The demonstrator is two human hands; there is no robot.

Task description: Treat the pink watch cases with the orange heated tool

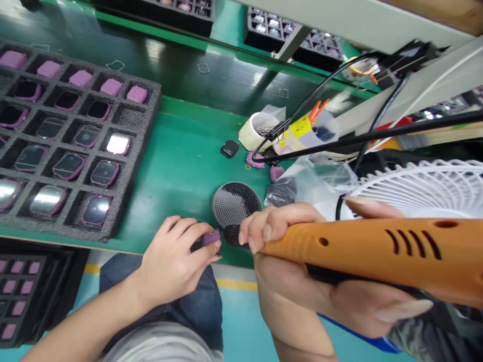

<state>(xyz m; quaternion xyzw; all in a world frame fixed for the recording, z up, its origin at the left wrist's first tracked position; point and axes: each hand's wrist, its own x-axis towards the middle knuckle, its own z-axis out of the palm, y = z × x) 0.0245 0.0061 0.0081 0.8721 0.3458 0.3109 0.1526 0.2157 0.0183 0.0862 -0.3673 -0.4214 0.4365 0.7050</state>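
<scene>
As the left hand (171,261) is pinching a small purple watch case (210,238), the right hand (283,296) is gripping an orange electric screwdriver (377,246); both hands' fingers are closed.

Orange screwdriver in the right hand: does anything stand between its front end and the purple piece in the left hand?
Nothing visible stands between them. The black front end of the orange electric screwdriver in the right hand sits right beside the purple watch case held by the left hand; I cannot tell whether they touch.
</scene>
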